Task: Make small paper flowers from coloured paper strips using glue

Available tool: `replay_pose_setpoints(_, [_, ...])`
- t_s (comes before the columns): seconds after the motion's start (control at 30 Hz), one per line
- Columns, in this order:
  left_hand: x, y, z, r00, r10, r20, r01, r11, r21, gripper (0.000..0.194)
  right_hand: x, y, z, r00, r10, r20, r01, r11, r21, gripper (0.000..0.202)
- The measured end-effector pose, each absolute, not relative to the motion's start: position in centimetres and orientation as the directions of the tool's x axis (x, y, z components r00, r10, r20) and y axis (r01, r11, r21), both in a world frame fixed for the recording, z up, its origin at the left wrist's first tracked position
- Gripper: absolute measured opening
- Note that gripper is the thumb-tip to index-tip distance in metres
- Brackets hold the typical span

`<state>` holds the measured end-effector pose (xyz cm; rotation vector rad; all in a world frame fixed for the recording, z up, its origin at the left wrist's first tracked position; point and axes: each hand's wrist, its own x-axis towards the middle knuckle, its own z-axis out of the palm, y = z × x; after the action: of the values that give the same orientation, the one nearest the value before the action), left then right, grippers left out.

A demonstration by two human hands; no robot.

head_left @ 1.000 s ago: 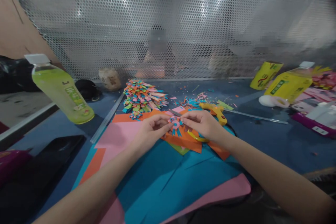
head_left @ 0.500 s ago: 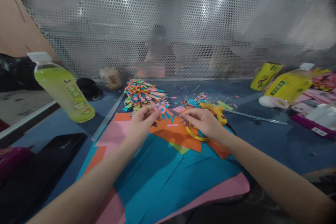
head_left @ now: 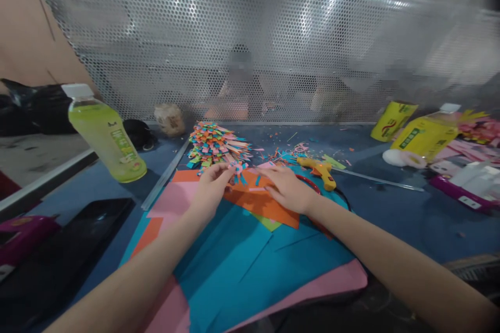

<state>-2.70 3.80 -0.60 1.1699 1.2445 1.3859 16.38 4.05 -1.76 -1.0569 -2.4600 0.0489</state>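
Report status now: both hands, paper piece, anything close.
Left hand pinches small round pink-and-blue paper rosette. Right hand open over flat orange paper. Yellow pistol-shaped glue gun close beyond.

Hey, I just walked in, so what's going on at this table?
A person is doing papercraft with bare hands. The left hand pinches a small paper rosette with blue tails, while the right hand has its fingers spread low over orange paper; whether they touch it is unclear. A mound of multicolored paper pieces stands just beyond the left hand, and a yellow glue gun lies beyond the right.
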Motion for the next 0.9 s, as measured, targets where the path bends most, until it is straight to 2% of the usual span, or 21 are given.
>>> replay_pose_setpoints(0.1, [-2.9, 3.9, -0.5, -0.214, 0.977, 0.018, -0.086, -0.037, 0.996, 0.026, 15.5, 4.0, -1.9, -0.617, 0.717, 0.324, 0.734, 0.673, -0.093, 0.043])
replay_pose_setpoints(0.2, [-3.3, 4.1, -0.5, -0.239, 0.971, 0.01, -0.118, -0.039, 0.992, 0.028, 15.2, 3.8, -1.9, -0.629, 0.725, 0.281, 0.736, 0.672, -0.087, 0.043])
replay_pose_setpoints(0.33, [-3.3, 4.1, -0.5, -0.238, 0.971, 0.023, -0.134, -0.056, 0.989, 0.03, 15.1, 3.6, -1.7, -0.628, 0.727, 0.276, 0.702, 0.683, -0.202, 0.046])
replay_pose_setpoints(0.5, [-3.2, 4.0, -0.4, -0.237, 0.971, 0.028, -0.138, -0.062, 0.989, 0.029, 15.4, 3.9, -1.9, -0.64, 0.695, 0.327, 0.55, 0.712, -0.437, 0.046])
replay_pose_setpoints(0.57, [-3.2, 3.9, -0.3, -0.233, 0.972, 0.026, -0.139, -0.059, 0.989, 0.029, 15.7, 4.2, -2.2, -0.624, 0.689, 0.368, 0.519, 0.718, -0.464, 0.045])
replay_pose_setpoints(0.63, [-3.2, 3.9, -0.3, -0.226, 0.974, 0.027, -0.135, -0.058, 0.989, 0.029, 16.0, 4.4, -2.3, -0.606, 0.695, 0.386, 0.542, 0.716, -0.439, 0.046])
replay_pose_setpoints(0.73, [-3.2, 3.9, -0.4, -0.197, 0.979, 0.046, -0.091, -0.066, 0.994, 0.027, 16.3, 4.5, -2.3, -0.618, 0.712, 0.334, 0.603, 0.702, -0.379, 0.05])
replay_pose_setpoints(0.9, [-3.1, 4.0, -0.8, -0.089, 0.985, 0.15, 0.069, -0.145, 0.987, 0.023, 16.7, 4.5, -2.6, -0.643, 0.693, 0.325, 0.614, 0.721, -0.321, 0.041])
